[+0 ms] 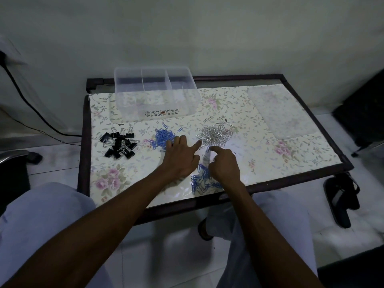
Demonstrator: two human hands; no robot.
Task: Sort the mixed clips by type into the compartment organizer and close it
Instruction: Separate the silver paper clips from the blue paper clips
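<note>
A: Head view, centre frame: left hand [180, 156] lies flat, fingers spread, touching the blue paper clips [164, 136]. Right hand [223, 163] curls, forefinger hooked by the silver paper clips [216, 135]; a grip, I can't tell.

B: Mixed pile [204, 181] low centre. Best drag singles; organizer [155, 94] waits empty, upper centre.

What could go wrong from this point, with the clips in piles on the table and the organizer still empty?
1. The unsorted pile of blue and silver clips lies at the table's near edge; a sweep by the right hand could knock some off.
2. The left hand reaches between the blue pile and the silver pile, so sorted clips could get remixed.
3. Clips must still be carried to the organizer, so some may drop.
</note>
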